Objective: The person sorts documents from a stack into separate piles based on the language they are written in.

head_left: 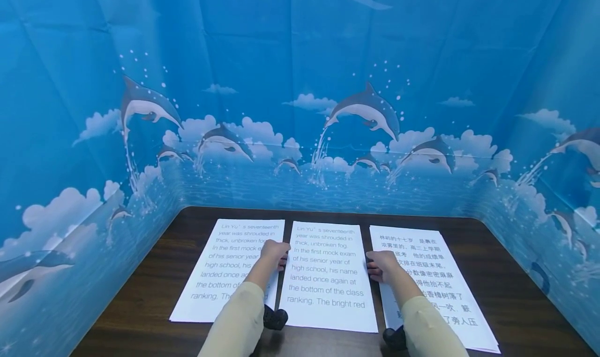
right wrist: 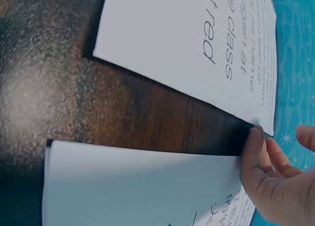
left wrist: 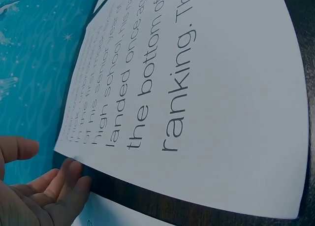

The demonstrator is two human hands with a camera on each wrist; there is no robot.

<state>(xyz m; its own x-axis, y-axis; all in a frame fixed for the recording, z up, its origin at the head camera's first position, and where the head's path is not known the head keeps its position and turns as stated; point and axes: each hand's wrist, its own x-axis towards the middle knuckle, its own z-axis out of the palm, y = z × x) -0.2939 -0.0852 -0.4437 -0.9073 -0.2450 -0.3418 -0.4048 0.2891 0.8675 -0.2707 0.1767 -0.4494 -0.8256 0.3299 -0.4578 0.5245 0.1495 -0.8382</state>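
Observation:
Three white printed paper stacks lie side by side on the table. Large English text covers the middle stack (head_left: pixel 323 279). My left hand (head_left: pixel 274 254) is at that stack's left edge, its fingertips (left wrist: pixel 74 169) against the paper's side and its thumb held apart. On the opposite edge, the fingertips of my right hand (head_left: pixel 383 266) touch the paper, and that thumb also stands away. The left stack (head_left: pixel 220 268), in English too, lies partly under my left arm. Chinese characters fill the right stack (head_left: pixel 450 279), partly hidden by my right hand and forearm.
The dark wood-grain table (head_left: pixel 136 299) has rounded far corners. A blue curtain (head_left: pixel 262 60) with printed dolphins and clouds surrounds its back and sides. Narrow strips of tabletop separate the paper stacks. Black wrist devices (head_left: pixel 275 318) sit below both wrists.

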